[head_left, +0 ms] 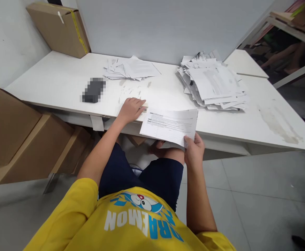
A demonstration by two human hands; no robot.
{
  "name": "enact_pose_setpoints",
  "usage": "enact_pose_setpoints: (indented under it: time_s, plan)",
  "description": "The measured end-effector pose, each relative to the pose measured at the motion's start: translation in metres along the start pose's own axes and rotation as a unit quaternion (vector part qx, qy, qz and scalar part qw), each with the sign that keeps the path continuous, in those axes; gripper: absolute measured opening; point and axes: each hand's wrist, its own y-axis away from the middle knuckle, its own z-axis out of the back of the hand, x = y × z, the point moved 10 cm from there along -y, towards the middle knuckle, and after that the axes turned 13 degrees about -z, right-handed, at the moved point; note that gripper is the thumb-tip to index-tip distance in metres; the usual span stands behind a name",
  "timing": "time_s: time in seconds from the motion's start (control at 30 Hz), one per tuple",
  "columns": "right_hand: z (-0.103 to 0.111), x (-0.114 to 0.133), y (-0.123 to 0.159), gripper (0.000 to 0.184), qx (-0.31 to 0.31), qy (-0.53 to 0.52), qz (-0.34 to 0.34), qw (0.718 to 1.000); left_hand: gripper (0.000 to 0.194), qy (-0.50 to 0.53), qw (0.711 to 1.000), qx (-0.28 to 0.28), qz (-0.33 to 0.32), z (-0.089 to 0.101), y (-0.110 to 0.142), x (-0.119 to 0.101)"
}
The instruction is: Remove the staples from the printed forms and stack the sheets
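My right hand (pixel 194 150) grips the near right corner of a printed paper sheet (pixel 169 126) that hangs over the front edge of the white table (pixel 63 83). My left hand (pixel 131 108) rests on the table at the sheet's left edge, fingers curled together over a small pale object I cannot make out. A big loose heap of papers (pixel 212 82) lies to the far right of my hands. A thinner, flatter stack of papers (pixel 131 68) lies at the back centre.
A blurred dark object (pixel 93 90) lies on the table left of my left hand. Cardboard boxes stand at the left (pixel 16 136) and one leans at the back left corner (pixel 60 28). A stain (pixel 277 125) marks the right tabletop. Grey tiled floor lies to the right.
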Motion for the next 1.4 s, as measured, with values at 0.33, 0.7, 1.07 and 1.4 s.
enact_pose_setpoints:
  time_s: [0.33, 0.7, 1.07, 1.4]
  plan:
    - [0.015, 0.004, 0.000, 0.039, -0.028, -0.032, 0.009, 0.999, 0.045, -0.027, 1.000, 0.005, 0.006, -0.005, 0.003, -0.002]
    - [0.001, -0.002, -0.006, 0.043, 0.007, -0.012, -0.025, 1.000, 0.052, -0.029, 0.999, 0.011, 0.014, -0.005, 0.002, -0.003]
    - [0.006, 0.000, -0.004, 0.040, -0.009, 0.013, -0.010, 1.000, 0.050, -0.021, 0.999, 0.018, 0.023, -0.006, 0.003, -0.004]
    - [0.004, 0.006, -0.005, 0.041, -0.002, 0.026, -0.004, 1.000, 0.050, 0.013, 1.000, 0.019, 0.014, -0.011, 0.001, 0.001]
